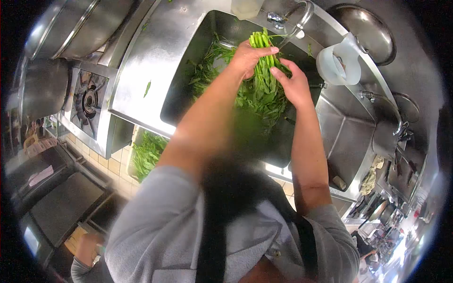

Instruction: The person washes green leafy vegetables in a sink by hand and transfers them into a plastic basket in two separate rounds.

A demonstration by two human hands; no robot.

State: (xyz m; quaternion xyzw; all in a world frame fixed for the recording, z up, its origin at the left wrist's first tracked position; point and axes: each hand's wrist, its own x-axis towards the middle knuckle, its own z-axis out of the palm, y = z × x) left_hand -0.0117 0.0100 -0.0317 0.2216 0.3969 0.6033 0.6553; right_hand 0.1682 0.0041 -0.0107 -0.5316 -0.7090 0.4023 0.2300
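Over the deep metal sink, I hold a bunch of leafy greens with pale cut stems pointing up toward the faucet and leaves hanging down. My left hand is wrapped round the stems, its thumb across the front. On the bunch's other side, my right hand presses against it with thumb and fingers, partly around the stems. More loose greens lie in the sink below and to the left. Some leaves nearest my body are blurred.
A curved faucet rises behind the sink. A translucent plastic pitcher stands at its right corner, beside a second basin. Below left, a container of greens sits near a gas burner. Another person's hand shows at lower left.
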